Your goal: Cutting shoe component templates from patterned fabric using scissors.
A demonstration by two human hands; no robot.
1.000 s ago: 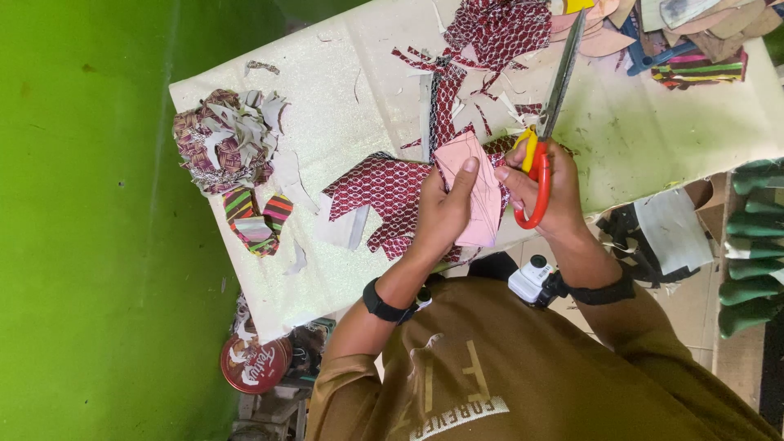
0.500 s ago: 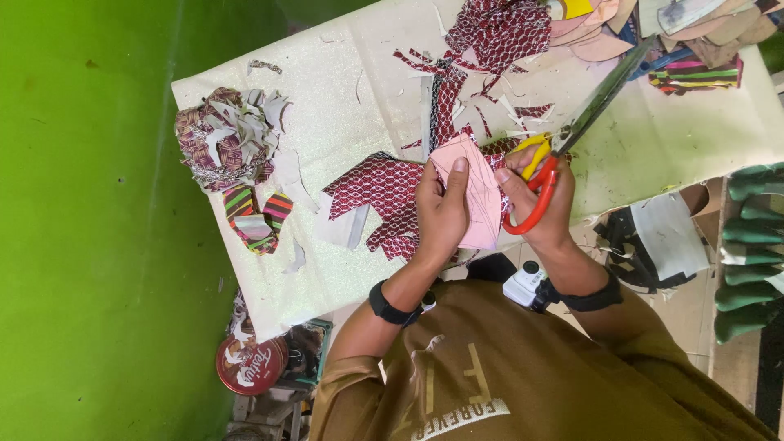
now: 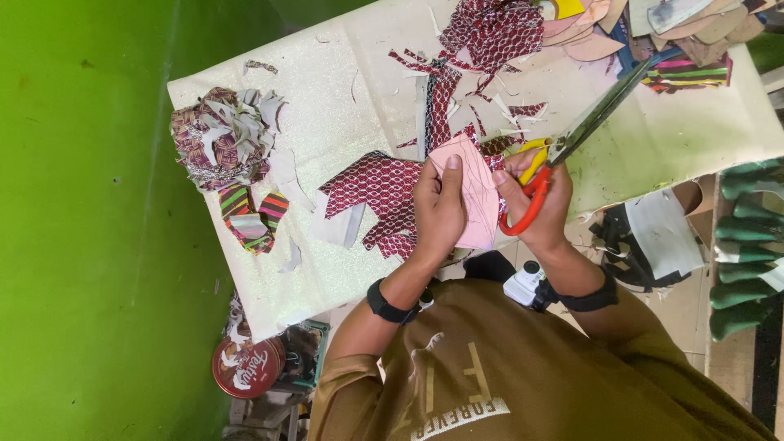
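The left hand (image 3: pixel 437 208) lies flat with closed fingers on a pink template (image 3: pixel 474 192), pressing it onto a piece of red patterned fabric (image 3: pixel 376 192) near the middle of the surface (image 3: pixel 343 82), toward its near edge. The right hand (image 3: pixel 543 204) grips the red and yellow handles of the scissors (image 3: pixel 563 155), whose blades stand open just beside the template's far side. The cut seems to be in progress: fabric shows on the left of the template, uncut. A heap of scraps (image 3: pixel 220 135) lies at the left edge, and more red fabric (image 3: pixel 494 33) at the far edge, so much cutting looks already done.
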